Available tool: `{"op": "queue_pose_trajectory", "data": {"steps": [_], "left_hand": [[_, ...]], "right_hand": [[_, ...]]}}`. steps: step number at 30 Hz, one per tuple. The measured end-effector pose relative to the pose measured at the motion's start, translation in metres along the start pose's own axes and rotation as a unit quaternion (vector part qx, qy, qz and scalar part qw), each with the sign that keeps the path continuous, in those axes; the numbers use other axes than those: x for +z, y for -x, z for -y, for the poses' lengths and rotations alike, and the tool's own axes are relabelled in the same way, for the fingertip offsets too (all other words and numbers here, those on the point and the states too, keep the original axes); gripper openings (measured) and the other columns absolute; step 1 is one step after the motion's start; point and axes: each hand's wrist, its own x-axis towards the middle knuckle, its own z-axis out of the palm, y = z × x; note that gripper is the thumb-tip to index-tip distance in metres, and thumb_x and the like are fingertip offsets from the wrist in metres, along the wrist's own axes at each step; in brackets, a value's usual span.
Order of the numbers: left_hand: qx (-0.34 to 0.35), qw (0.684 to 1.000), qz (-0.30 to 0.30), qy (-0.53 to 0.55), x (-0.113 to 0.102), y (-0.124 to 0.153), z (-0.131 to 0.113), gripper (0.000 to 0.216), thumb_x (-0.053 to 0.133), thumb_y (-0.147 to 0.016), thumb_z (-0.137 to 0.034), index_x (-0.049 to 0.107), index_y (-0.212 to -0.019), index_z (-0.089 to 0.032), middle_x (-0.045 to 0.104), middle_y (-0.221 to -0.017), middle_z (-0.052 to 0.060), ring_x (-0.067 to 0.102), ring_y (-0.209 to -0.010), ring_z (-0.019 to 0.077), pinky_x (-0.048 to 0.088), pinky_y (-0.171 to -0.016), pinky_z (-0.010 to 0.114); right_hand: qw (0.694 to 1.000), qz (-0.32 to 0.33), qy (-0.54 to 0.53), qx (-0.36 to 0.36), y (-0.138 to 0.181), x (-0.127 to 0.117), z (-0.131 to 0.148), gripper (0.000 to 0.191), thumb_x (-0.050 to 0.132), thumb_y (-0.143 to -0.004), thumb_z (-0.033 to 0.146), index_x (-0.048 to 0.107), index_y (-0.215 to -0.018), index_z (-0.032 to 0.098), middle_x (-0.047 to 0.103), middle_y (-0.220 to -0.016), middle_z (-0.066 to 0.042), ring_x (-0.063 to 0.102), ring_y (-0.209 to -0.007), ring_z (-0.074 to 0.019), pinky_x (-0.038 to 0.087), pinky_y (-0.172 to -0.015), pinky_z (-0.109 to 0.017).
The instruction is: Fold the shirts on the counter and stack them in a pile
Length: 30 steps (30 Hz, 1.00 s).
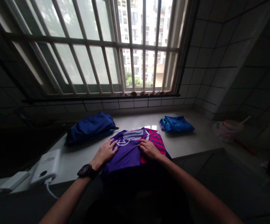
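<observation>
A purple shirt with pink stripes [130, 149] lies folded on the pale counter [186, 143], its lower part hanging over the front edge. My left hand [106, 151] lies flat on the shirt's left side, fingers spread; a black watch sits on that wrist. My right hand [149, 148] rests on the shirt's right half where purple meets the pink stripes, its fingers curled and pressing into the cloth.
A dark blue garment [90, 127] lies bunched at the left rear, a folded bright blue one [175, 124] at the right rear. A white power bank [47, 166] with cable sits front left. A plastic bag with a cup [228, 129] stands far right. A barred window is behind.
</observation>
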Motion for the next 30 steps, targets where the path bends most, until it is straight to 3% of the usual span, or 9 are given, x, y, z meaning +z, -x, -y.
{"op": "queue_pose_trajectory", "data": {"steps": [4, 7, 9, 13, 17, 20, 23, 27, 30], "left_hand": [[-0.036, 0.999, 0.019, 0.014, -0.022, -0.019, 0.003, 0.047, 0.049, -0.090, -0.042, 0.064, -0.126, -0.017, 0.067, -0.130, 0.017, 0.066, -0.116, 0.0297, 0.052, -0.100, 0.040], [-0.073, 0.997, 0.031, 0.019, -0.034, -0.038, 0.005, 0.048, 0.058, -0.083, -0.045, 0.066, -0.119, -0.014, 0.070, -0.120, 0.018, 0.066, -0.112, 0.0316, 0.053, -0.094, 0.038], [-0.066, 0.993, 0.091, 0.045, -0.039, -0.050, 0.005, 0.037, 0.063, -0.078, -0.043, 0.071, -0.103, -0.016, 0.074, -0.104, 0.014, 0.069, -0.100, 0.0301, 0.055, -0.086, 0.035], [-0.017, 0.984, 0.152, 0.091, -0.043, -0.071, 0.002, 0.013, 0.062, -0.076, -0.026, 0.070, -0.081, -0.017, 0.073, -0.085, 0.007, 0.070, -0.084, 0.0234, 0.054, -0.073, 0.028], [-0.037, 0.994, 0.086, 0.056, -0.051, -0.108, -0.003, 0.015, 0.056, -0.081, -0.016, 0.070, -0.087, -0.017, 0.071, -0.095, 0.010, 0.069, -0.093, 0.0237, 0.053, -0.081, 0.029], [-0.053, 0.998, 0.014, 0.041, -0.076, -0.146, -0.003, 0.021, 0.052, -0.087, -0.013, 0.067, -0.100, -0.017, 0.068, -0.110, 0.011, 0.068, -0.102, 0.0233, 0.053, -0.088, 0.030], [-0.041, 0.989, -0.133, 0.051, -0.118, -0.166, -0.003, 0.026, 0.041, -0.093, -0.008, 0.063, -0.106, -0.012, 0.064, -0.116, 0.009, 0.063, -0.114, 0.0216, 0.049, -0.100, 0.031], [-0.020, 0.970, -0.226, 0.090, -0.161, -0.130, -0.003, 0.025, 0.035, -0.100, -0.017, 0.056, -0.113, -0.012, 0.061, -0.117, 0.006, 0.058, -0.123, 0.0228, 0.045, -0.108, 0.039], [0.022, 0.962, -0.222, 0.155, -0.152, -0.056, -0.004, 0.005, 0.052, -0.092, -0.022, 0.056, -0.094, -0.025, 0.066, -0.115, 0.002, 0.062, -0.117, 0.0234, 0.049, -0.106, 0.039]], "right_hand": [[0.998, 0.025, -0.042, 0.032, -0.013, -0.033, -0.018, 0.039, 0.048, -0.086, 0.003, 0.074, -0.112, 0.016, 0.059, -0.143, -0.012, 0.056, -0.133, -0.0199, 0.045, -0.110, -0.031], [0.994, -0.036, 0.019, 0.101, -0.025, -0.057, -0.030, 0.058, 0.062, -0.080, 0.008, 0.060, -0.138, 0.014, 0.052, -0.149, -0.016, 0.054, -0.134, -0.0254, 0.045, -0.110, -0.035], [0.987, -0.002, 0.054, 0.150, -0.035, -0.065, -0.035, 0.076, 0.075, -0.076, 0.019, 0.051, -0.147, 0.015, 0.054, -0.146, -0.017, 0.057, -0.129, -0.0294, 0.048, -0.106, -0.038], [0.973, 0.114, 0.077, 0.184, -0.065, -0.071, -0.039, 0.049, 0.081, -0.070, 0.021, 0.072, -0.118, 0.017, 0.075, -0.107, -0.007, 0.070, -0.097, -0.0260, 0.055, -0.084, -0.032], [0.972, 0.095, 0.117, 0.182, -0.109, -0.077, -0.037, 0.016, 0.072, -0.074, 0.012, 0.075, -0.089, 0.016, 0.075, -0.091, -0.008, 0.070, -0.089, -0.0271, 0.053, -0.079, -0.032], [0.970, 0.028, 0.152, 0.186, -0.146, -0.093, -0.028, 0.026, 0.059, -0.081, 0.006, 0.071, -0.103, 0.016, 0.073, -0.110, -0.014, 0.067, -0.102, -0.0294, 0.050, -0.086, -0.035], [0.969, -0.095, 0.160, 0.165, -0.173, -0.118, -0.008, 0.040, 0.047, -0.089, 0.007, 0.059, -0.126, 0.018, 0.069, -0.118, -0.014, 0.066, -0.104, -0.0273, 0.049, -0.088, -0.037], [0.939, -0.327, 0.097, 0.049, -0.147, -0.139, 0.020, 0.044, 0.051, -0.091, 0.018, 0.047, -0.134, 0.022, 0.069, -0.114, -0.009, 0.066, -0.095, -0.0242, 0.052, -0.083, -0.036], [0.946, -0.316, 0.062, -0.021, -0.073, -0.120, 0.027, 0.023, 0.056, -0.088, 0.022, 0.055, -0.110, 0.025, 0.068, -0.108, -0.007, 0.066, -0.095, -0.0223, 0.055, -0.079, -0.033]]}}
